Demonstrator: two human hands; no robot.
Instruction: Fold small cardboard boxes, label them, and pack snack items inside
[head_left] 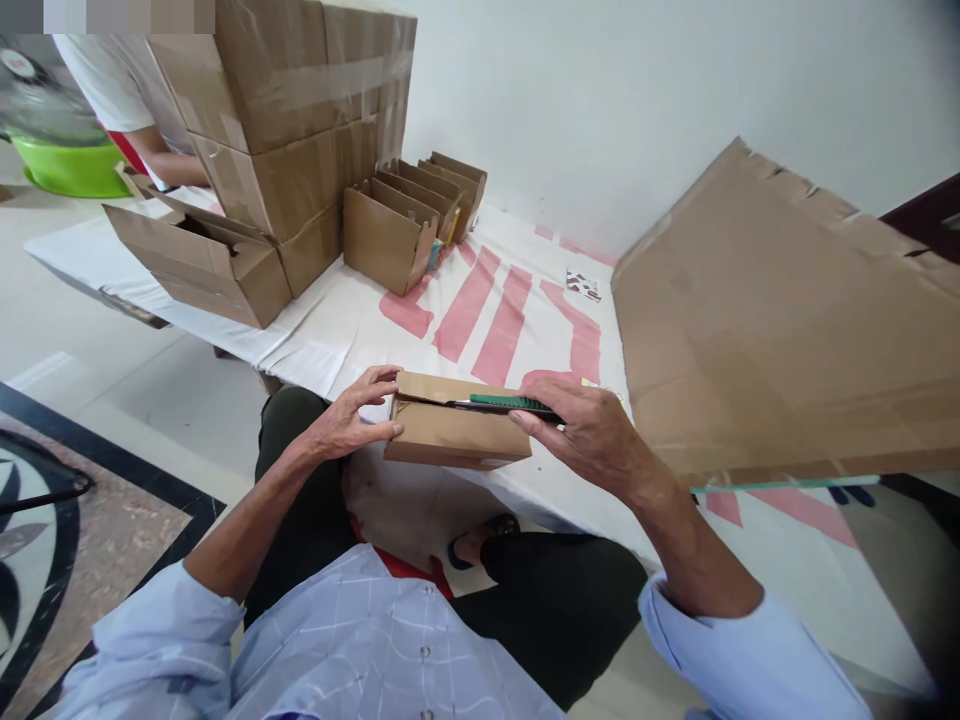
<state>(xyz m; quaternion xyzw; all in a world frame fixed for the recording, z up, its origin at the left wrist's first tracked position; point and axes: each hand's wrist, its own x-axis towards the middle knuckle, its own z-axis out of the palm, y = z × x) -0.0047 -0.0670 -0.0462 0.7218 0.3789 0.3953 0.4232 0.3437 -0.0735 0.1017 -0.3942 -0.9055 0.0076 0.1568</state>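
Note:
A small brown cardboard box [450,430] rests at the near edge of the low table [330,330]. My left hand [351,418] grips its left end, fingers curled over the top edge. My right hand [592,435] holds a green-handled utility knife [510,404] flat along the box's top seam, blade end pointing left. My forearms in light blue sleeves reach in from below.
A stack of taped cartons [300,120] stands at the back left, with an open carton [199,255] beside it and a row of small open boxes [412,215]. A large flat cardboard sheet [780,320] lies on the right. Another person's arm [161,160] shows behind the stack.

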